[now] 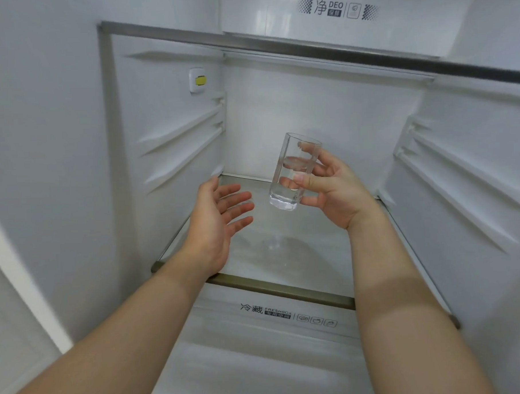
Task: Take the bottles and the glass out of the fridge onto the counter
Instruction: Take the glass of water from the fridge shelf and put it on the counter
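Clear glass (pixel 293 171) sits in the right hand (pixel 330 187), thumb low on the near side and fingers (pixel 308 148) wrapped around the far side, so the hold is light and closed on the tumbler. It tilts slightly and hangs off the shelf (pixel 308 230) beneath it, inside the fridge (pixel 308 111). To the left of that hold, the left hand (pixel 221 216) is spread wide and empty, close to the tumbler but not touching it. The wall is smooth and may be cold and damp, though the view cannot confirm this; a loose pinch could let it slip and drop onto the shelf. Above, the steel shelf edge (pixel 306 50) could be clipped on the way out. No bottles show.
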Demonstrator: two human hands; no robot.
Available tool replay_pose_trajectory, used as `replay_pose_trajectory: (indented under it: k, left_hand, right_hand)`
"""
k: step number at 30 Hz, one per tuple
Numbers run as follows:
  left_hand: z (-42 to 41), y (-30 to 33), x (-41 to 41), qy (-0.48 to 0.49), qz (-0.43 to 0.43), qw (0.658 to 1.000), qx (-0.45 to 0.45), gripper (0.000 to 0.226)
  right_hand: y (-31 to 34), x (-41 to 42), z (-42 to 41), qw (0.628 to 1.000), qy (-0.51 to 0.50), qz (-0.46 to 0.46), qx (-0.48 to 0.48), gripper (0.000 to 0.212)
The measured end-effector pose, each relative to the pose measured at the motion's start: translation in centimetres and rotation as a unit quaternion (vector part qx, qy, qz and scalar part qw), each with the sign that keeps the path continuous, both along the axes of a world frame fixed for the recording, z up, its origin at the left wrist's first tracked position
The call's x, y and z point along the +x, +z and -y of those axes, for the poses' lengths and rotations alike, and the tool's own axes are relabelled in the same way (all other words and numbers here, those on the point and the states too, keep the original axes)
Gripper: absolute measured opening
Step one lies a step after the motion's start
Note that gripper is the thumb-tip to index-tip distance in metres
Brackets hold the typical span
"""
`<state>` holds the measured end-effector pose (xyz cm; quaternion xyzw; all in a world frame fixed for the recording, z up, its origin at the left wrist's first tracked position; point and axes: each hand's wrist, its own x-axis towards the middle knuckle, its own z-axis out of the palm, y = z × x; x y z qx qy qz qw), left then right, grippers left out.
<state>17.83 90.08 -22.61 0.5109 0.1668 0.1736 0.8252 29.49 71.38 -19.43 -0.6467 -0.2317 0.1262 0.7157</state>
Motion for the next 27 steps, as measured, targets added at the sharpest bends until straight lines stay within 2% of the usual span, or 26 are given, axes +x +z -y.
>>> replay_pose_trajectory:
  k: [5,9,12,19,22,27]
  left_hand:
    - [0.2,0.5,-0.8,0.000,0.007,1.000,-0.001,0.050]
    - [0.3,1.0,-2.7,-0.021,0.031,0.999,-0.030,0.047]
    - [0.5,1.5,-5.2,-0.083,0.043,0.994,-0.061,0.052]
    - [0.4,2.9,-11.5,-0.223,0.071,0.970,-0.062,0.053]
    - [1.0,3.1,-14.5,-0.288,0.067,0.953,-0.061,0.054]
    - [3.9,4.5,-19.6,-0.399,0.070,0.912,-0.067,0.054]
  right_hand:
    - [1.2,-5.0,1.0,1.000,-0.009,0.009,-0.005,0.079]
    - [1.6,-10.2,1.9,0.998,-0.059,0.013,-0.010,0.078]
    - [1.8,-14.7,2.3,0.994,-0.109,0.011,-0.011,0.076]
    - [2.1,-26.9,2.6,0.972,-0.234,0.012,-0.001,0.069]
    - [2.4,-32.5,2.8,0.960,-0.280,0.022,-0.016,0.059]
    - [3.4,-41.6,3.9,0.926,-0.376,0.025,-0.022,0.061]
